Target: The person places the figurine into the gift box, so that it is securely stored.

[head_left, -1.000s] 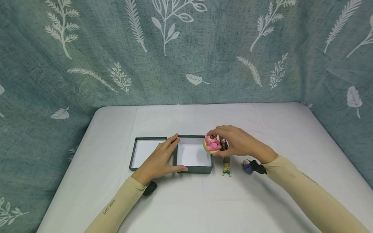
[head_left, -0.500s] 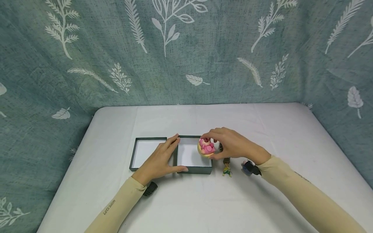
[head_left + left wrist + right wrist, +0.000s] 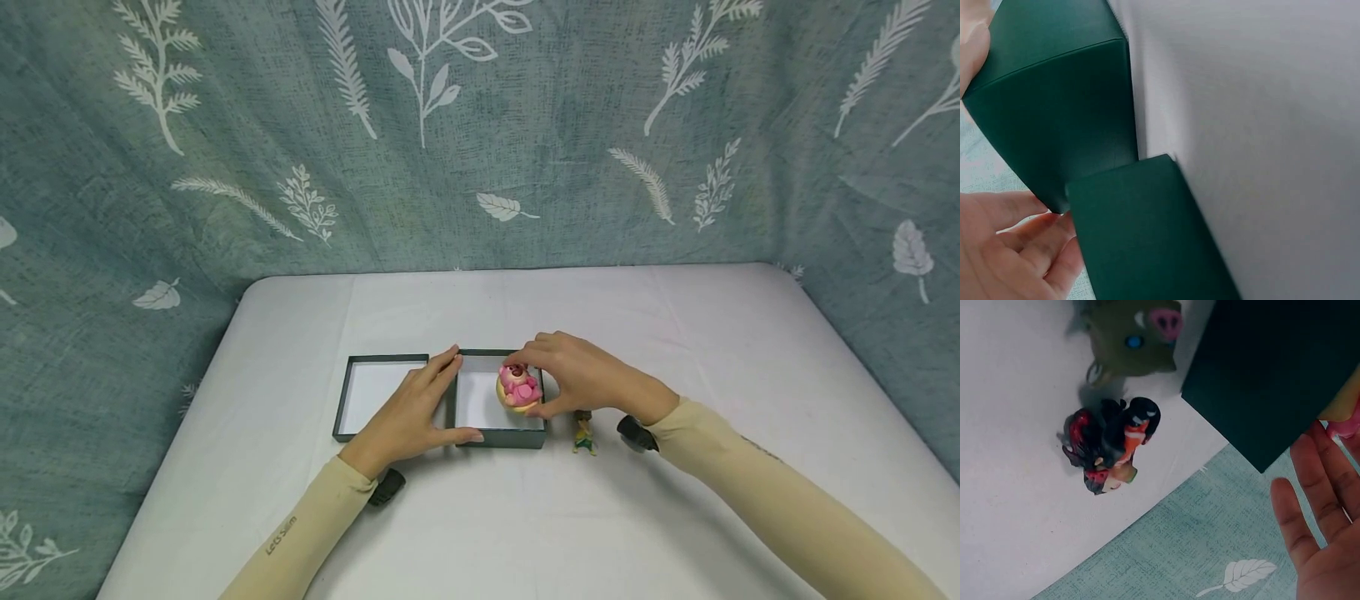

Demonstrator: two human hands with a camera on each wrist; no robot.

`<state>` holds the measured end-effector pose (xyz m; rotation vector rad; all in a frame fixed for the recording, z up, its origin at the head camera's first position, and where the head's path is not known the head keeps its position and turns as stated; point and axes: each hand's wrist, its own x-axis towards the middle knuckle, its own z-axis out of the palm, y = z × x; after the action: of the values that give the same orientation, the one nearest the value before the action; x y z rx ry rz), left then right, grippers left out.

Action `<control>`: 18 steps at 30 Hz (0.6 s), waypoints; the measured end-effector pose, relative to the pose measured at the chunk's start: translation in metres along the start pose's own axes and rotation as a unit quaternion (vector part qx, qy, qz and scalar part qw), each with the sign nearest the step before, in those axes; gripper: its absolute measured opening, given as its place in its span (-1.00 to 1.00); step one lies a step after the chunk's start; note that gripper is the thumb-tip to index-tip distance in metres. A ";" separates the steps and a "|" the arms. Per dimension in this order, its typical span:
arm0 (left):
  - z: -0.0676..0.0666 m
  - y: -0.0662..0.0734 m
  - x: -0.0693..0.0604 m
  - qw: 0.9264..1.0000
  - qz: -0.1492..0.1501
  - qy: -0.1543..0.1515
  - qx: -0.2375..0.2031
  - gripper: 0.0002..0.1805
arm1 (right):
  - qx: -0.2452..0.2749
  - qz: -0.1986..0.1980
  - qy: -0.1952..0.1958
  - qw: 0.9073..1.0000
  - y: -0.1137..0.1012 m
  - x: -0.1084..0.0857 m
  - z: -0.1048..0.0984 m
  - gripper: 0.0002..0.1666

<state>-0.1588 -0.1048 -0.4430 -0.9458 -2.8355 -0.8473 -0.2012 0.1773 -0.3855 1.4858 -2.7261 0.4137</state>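
One pink bear figurine point(image 3: 519, 388) was pinched by the right hand point(image 3: 585, 377) over or in the green box point(image 3: 513, 439), which was gripped at its left end by the left hand point(image 3: 411, 410).

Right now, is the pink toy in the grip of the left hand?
No, the right hand holds the pink toy, while the left hand touches the box.
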 end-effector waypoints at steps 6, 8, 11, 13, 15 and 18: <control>0.001 0.000 0.000 1.000 0.005 0.004 0.006 0.19 | -0.025 -0.011 0.016 1.000 0.002 0.001 0.005 -0.25; 0.002 -0.001 -0.001 1.000 0.006 0.006 0.009 0.19 | -0.027 -0.011 0.018 0.999 0.002 0.001 0.006 -0.25; 0.001 -0.001 -0.001 1.000 0.005 0.005 0.011 0.19 | -0.028 -0.010 0.018 0.999 0.003 0.001 0.007 -0.25; 0.001 -0.001 -0.002 1.000 0.007 0.005 0.011 0.18 | -0.029 -0.011 0.015 0.999 0.003 0.002 0.008 -0.25; 0.001 -0.001 -0.002 1.000 0.009 0.005 0.011 0.18 | -0.034 -0.015 0.014 0.999 0.002 0.003 0.008 -0.25; 0.001 -0.002 -0.002 1.000 0.014 0.006 0.013 0.18 | -0.037 -0.022 0.016 0.999 0.002 0.005 0.008 -0.26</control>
<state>-0.1578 -0.1061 -0.4454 -0.9706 -2.8087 -0.8102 -0.2048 0.1721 -0.3934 1.5062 -2.6482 0.3295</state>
